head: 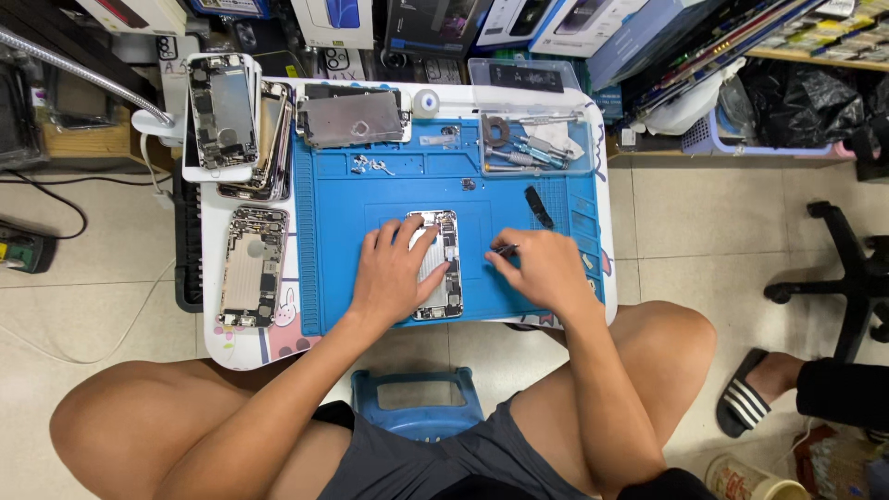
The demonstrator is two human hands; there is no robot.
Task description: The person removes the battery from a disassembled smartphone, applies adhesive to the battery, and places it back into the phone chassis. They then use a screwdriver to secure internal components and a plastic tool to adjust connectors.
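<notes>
An opened phone body (445, 259) lies on a blue work mat (343, 213), its inner parts facing up. My left hand (394, 270) rests flat on the phone's left half and steadies it. My right hand (542, 268) pinches a thin dark tool (505, 249), whose tip points left toward the phone's right edge. Small screws and brackets (370, 167) lie loose on the mat above.
Several stripped phone frames (227, 116) are stacked at the table's left, another (252, 268) lies lower. A metal plate (350, 118) sits at the back, a clear tool tray (535, 143) at the right. Another person's sandalled foot (755, 393) is on the floor to the right, near a chair base (857, 268).
</notes>
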